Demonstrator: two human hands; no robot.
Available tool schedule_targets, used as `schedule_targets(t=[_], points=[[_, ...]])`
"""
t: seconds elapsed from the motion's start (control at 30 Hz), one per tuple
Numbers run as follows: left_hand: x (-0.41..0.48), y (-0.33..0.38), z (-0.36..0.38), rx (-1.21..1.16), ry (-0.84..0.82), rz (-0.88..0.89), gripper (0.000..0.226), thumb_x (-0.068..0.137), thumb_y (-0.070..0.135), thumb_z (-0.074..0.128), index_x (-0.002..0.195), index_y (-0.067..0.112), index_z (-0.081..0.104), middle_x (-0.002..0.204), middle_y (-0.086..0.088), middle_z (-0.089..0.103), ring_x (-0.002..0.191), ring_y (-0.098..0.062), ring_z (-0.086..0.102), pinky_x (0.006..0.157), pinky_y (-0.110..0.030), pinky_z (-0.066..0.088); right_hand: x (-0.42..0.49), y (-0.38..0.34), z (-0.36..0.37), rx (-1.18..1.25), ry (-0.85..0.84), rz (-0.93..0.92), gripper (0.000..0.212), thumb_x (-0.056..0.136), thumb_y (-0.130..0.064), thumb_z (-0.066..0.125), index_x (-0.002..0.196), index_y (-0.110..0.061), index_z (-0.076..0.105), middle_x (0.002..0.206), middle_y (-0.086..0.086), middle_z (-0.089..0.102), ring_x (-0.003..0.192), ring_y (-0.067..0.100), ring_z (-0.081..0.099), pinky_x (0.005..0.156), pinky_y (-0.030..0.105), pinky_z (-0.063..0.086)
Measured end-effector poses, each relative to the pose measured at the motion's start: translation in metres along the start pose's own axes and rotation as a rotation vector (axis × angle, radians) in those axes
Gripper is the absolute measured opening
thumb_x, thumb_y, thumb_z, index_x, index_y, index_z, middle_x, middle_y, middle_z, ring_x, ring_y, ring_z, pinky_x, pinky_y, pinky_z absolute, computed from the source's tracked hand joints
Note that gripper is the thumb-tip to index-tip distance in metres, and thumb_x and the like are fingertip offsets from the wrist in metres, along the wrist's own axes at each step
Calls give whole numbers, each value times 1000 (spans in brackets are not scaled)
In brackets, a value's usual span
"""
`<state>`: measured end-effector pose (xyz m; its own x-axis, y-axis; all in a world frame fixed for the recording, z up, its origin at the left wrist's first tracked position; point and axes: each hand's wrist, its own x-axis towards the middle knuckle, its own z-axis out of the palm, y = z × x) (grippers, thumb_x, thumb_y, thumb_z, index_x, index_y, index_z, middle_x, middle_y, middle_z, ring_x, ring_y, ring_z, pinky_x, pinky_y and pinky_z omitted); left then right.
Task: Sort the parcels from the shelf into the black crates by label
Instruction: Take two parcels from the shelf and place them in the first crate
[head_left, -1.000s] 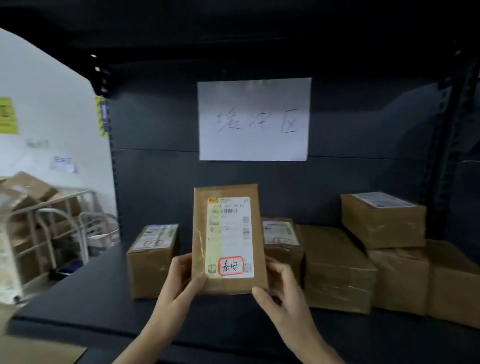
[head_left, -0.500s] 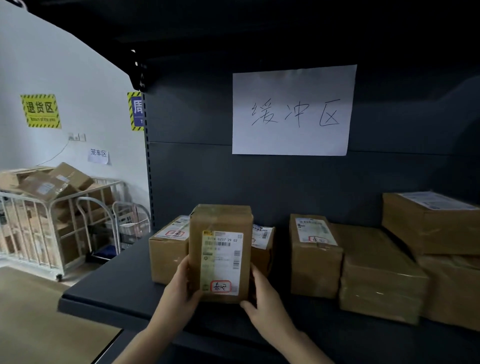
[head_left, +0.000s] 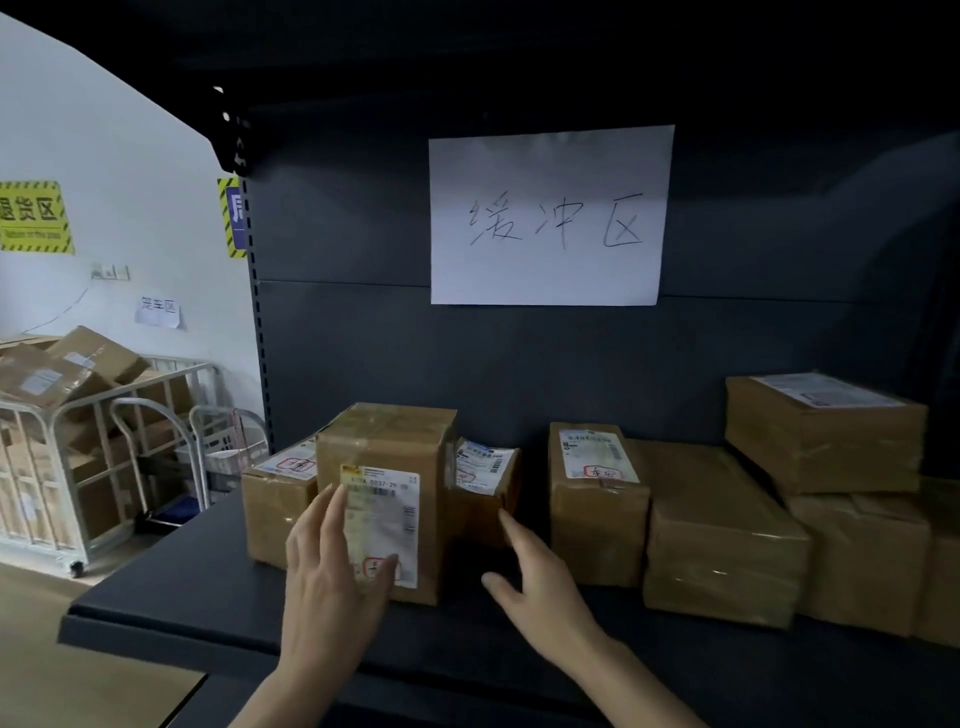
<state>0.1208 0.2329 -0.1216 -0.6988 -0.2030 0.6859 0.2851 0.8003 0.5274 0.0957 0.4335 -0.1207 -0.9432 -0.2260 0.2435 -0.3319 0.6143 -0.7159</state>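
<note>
One parcel (head_left: 387, 441) stands near shelf (head_left: 182, 597) edge, left hand (head_left: 332, 577) and right hand (head_left: 543, 584) alongside.

The shelf (head_left: 171, 605) beyond the left hand (head_left: 332, 587) is dimly lit, the wall (head_left: 130, 156) to its left is brightly lit, and frame edges are bowed.

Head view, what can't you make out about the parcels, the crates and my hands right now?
- Black crates: none in the head view, outside the frame.
- Front parcel: print on its label is blurred; left hand covers the red-boxed mark.
- Small parcel behind it: mostly hidden by the front parcel.
- Rightmost parcel: cut by the right edge.
- Right hand: open, contact with anything unclear.
</note>
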Motion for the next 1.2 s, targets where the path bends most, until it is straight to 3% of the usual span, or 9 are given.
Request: schedule_targets(t=[0.23, 0.37, 0.47, 0.53, 0.6, 0.7, 0.83, 0.93, 1.2], points=[[-1, 65, 35, -159, -119, 349, 53, 76, 19, 65, 125, 3, 50, 123, -11, 56, 118, -12, 41, 101, -24, 36, -30, 15, -66, -129, 382, -164, 48, 91, -22, 56, 137, -19, 43, 134, -7, 50, 123, 4, 45, 103, 22, 40], [17, 90, 73, -319, -393, 40, 55, 91, 30, 57, 139, 13, 38, 139, -1, 47, 128, -6, 36, 106, -23, 32, -15, 27, -103, -336, 546, -35, 42, 92, -29, 52, 132, -14, 49, 129, 0, 54, 121, 15, 49, 98, 25, 40], [42, 114, 96, -526, -613, -381, 57, 94, 42, 46, 144, 15, 32, 144, -3, 44, 133, -19, 39, 107, -31, 31, 5, 31, -121, -494, 416, 235, 49, 95, -45, 40, 130, -12, 49, 126, 3, 58, 116, 19, 53, 90, 28, 44], [52, 126, 108, -666, -677, -583, 54, 96, 47, 39, 139, 14, 39, 121, 0, 58, 112, -17, 53, 97, -32, 42, 12, 28, -121, -489, 359, 301, 48, 94, -51, 36, 117, -15, 58, 109, 3, 66, 100, 18, 61, 78, 28, 49], [54, 134, 113, -761, -679, -672, 49, 97, 46, 37, 134, 14, 45, 88, 8, 57, 81, -7, 52, 69, -24, 43, 14, 27, -117, -489, 351, 282, 44, 93, -52, 37, 103, -17, 61, 96, 0, 68, 86, 15, 62, 69, 28, 52], [46, 131, 112, -825, -656, -615, 39, 98, 35, 40, 133, 18, 47, 84, 15, 55, 78, 0, 51, 61, -18, 38, 3, 27, -113, -379, 383, 248, 33, 92, -46, 47, 108, -20, 59, 105, -3, 67, 83, 9, 59, 59, 17, 43], [28, 117, 97, -923, -674, -458, 31, 97, 28, 45, 126, 36, 47, 103, 23, 61, 102, 2, 55, 86, -21, 44, -19, 21, -103, -151, 445, 154, 44, 91, -29, 57, 133, -20, 48, 128, -5, 58, 117, 10, 53, 86, 15, 37], [14, 115, 81, -877, -651, -333, 33, 96, 28, 47, 120, 48, 36, 102, 38, 50, 97, 15, 47, 93, -16, 33, -31, 13, -94, -66, 496, 106, 52, 90, -20, 59, 139, -16, 40, 138, -2, 50, 128, 12, 45, 99, 19, 33], [-12, 101, 53, -726, -526, -127, 54, 93, 11, 52, 138, 32, 32, 129, 23, 49, 118, 13, 44, 94, -4, 39, -58, 10, -65, 174, 492, 11, 59, 86, -12, 63, 138, -25, 38, 136, -11, 48, 124, 0, 39, 102, 20, 36]])
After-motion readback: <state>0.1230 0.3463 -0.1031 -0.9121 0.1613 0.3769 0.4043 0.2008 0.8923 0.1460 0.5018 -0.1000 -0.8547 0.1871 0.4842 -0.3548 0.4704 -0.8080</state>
